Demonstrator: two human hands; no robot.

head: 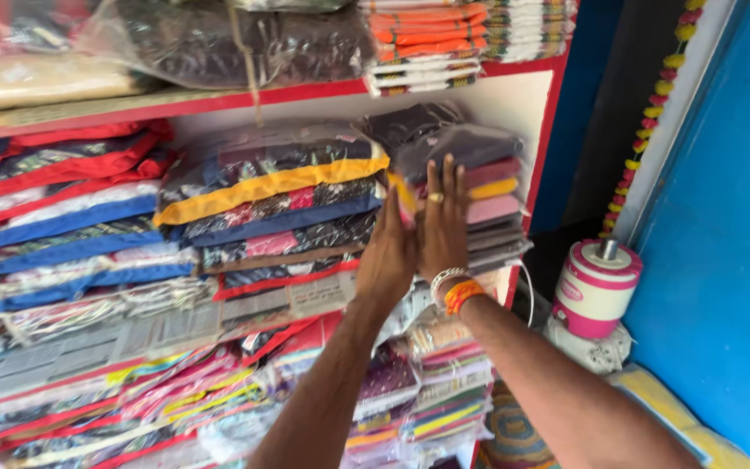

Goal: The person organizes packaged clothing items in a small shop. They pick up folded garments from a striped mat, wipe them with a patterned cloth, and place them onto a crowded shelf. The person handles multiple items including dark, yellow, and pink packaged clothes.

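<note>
On the far left of the red-edged wooden shelf (219,100), a slumped pile of red, blue and white plastic-wrapped folded cloths (54,204) is seen, and below it rows of flat clear-wrapped fabric packets (132,373) are laid overlapping. Next along, a stack of wrapped fabrics with a broad yellow band and a blue band (271,195) is seen in the middle of the shelf. Just right of it, the left hand (388,256) is raised, fingers held straight and close together, pressed flat against the left end of a narrow stack of folded fabrics in dark grey, maroon, yellow and pink (488,195); nothing is gripped. The right hand (443,221) is laid open beside it, fingers spread a little and flat against the front of the same stack, a ring worn on one finger and a silver and orange bracelet (457,291) at the wrist. That stack is set at the right end of the middle shelf, against the red upright. Above, orange and white folded cloths (427,39) are stacked. Further right, a pink and white cylindrical container (595,291) is seen standing by the blue wall (722,243), with a yellow and pink flower garland (653,122) hung beside it.
</note>
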